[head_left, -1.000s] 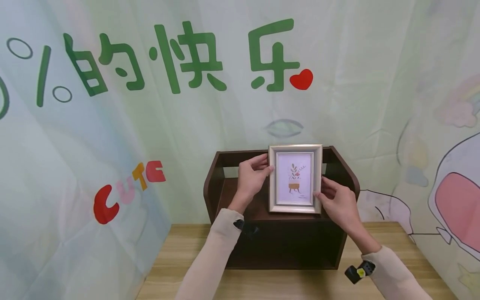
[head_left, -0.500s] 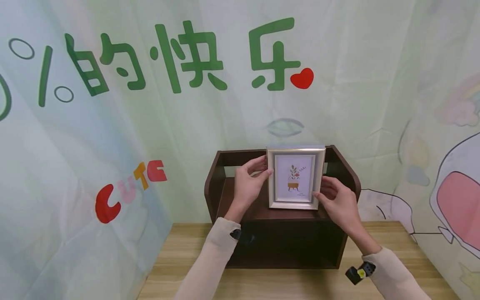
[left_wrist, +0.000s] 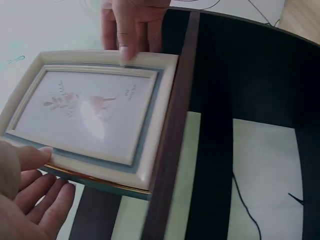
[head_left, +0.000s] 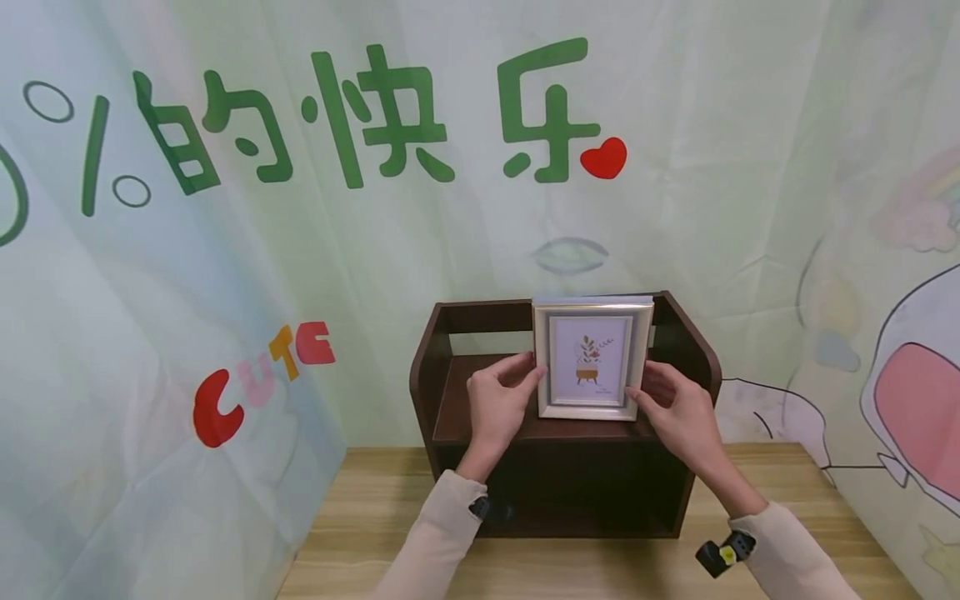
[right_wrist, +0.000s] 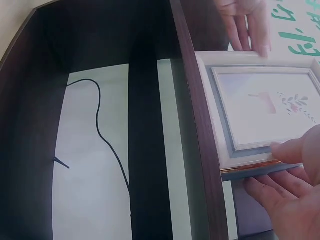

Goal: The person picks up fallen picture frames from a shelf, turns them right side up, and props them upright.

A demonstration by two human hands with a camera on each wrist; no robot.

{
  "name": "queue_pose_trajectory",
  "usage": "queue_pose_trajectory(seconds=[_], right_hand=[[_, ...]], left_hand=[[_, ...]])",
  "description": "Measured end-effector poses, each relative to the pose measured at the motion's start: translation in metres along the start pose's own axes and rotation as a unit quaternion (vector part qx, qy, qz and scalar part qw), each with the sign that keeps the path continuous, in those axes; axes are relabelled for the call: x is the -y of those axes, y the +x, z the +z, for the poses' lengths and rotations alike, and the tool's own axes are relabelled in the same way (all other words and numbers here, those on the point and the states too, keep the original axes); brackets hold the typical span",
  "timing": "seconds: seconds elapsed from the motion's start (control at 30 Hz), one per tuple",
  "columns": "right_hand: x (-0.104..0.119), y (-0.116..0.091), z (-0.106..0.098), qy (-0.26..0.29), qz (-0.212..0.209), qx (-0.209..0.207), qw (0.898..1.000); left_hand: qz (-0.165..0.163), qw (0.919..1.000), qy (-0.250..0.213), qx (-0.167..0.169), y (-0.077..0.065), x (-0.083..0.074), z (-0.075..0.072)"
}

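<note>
A picture frame with a pale silvery-gold border stands nearly upright on the upper shelf of a dark brown desktop shelf unit. Its print is a potted plant on a legged stand. My left hand pinches the frame's left side, thumb on the front and fingers toward the back. On the opposite side my right hand holds the lower edge the same way. In the left wrist view the lower border of the frame lies right at the shelf's front edge. The frame's back is hidden.
The unit's side panels rise on both sides, with a back rail behind. Below is an open lower compartment. A wooden table carries the unit, and a printed cloth backdrop hangs behind.
The frame's bottom edge has shifted slightly back on the shelf, and the frame tips forward so its top edge shows. My left hand has slid lower along the side; my right hand stays nearly put.
</note>
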State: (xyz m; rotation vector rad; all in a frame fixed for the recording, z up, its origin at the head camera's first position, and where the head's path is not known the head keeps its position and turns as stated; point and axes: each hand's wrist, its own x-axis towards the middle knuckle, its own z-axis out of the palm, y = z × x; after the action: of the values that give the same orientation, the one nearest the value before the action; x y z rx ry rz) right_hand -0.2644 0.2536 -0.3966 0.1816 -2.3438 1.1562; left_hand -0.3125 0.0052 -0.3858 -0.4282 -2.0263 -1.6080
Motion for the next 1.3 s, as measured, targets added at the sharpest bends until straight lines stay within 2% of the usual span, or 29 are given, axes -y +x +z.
queue_pose_trajectory(seconds=[0.2,0.5,0.87,1.3], right_hand=[[-0.002,-0.002,0.0,0.003,-0.005,0.011,1.0],[0.002,-0.01,0.001,0.005,-0.004,0.026,1.0],[0.011,-0.021,0.006,0.008,-0.019,0.023,1.0],[0.034,-0.03,0.028,0.028,-0.041,0.029,0.998]], left_hand=[[0.004,0.9999,-0.006,-0.007,-0.004,0.003,0.002],[-0.006,0.9999,0.006,-0.013,0.008,0.009,0.007],[-0.021,0.9992,-0.016,0.029,0.034,0.021,0.026],[-0.019,0.995,-0.039,0.09,0.054,0.032,0.041]])
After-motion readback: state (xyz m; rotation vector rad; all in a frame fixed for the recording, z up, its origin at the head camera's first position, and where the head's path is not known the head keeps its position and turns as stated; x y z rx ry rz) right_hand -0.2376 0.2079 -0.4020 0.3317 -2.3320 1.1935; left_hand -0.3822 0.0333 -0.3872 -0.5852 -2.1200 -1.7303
